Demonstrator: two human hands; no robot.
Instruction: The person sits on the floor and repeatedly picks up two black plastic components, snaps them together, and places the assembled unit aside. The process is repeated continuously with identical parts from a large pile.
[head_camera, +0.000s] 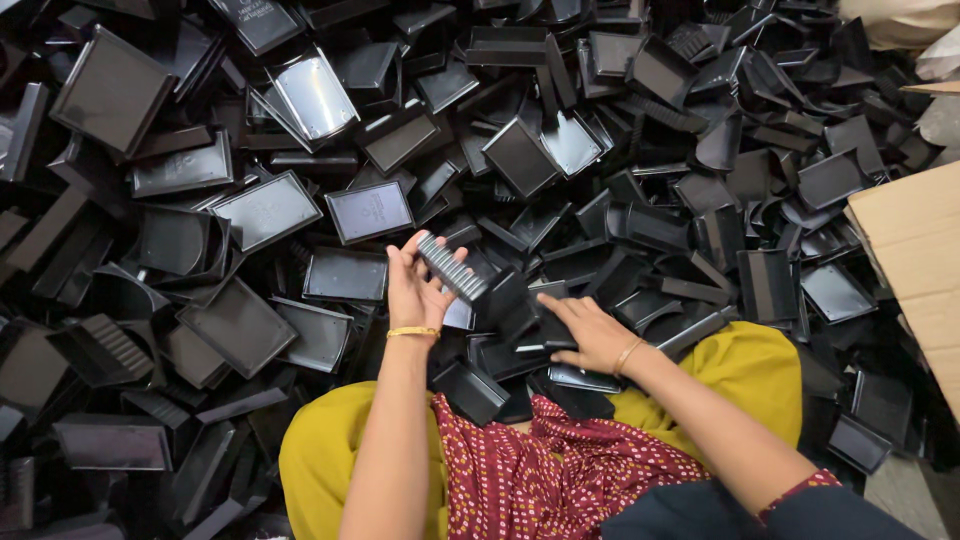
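Our left hand (415, 290) is wrapped around a small black moulded-plastic tray with a ribbed edge (455, 268), just left of centre frame, thumb on one side and fingers curled behind the ridges. Our right hand (590, 333) lies flat and spread, palm down, on the black plastic pieces at lower centre, not closed on anything. Looks like light, stiff stuff to us, smooth and a bit slippery on the glossy faces, so the ribbed rim is probably the best place to pinch. All around is a huge heap of matching black plastic trays (270, 210), with a brown cardboard box (915, 260) at the right edge and our yellow trousers (330, 460) along the bottom.
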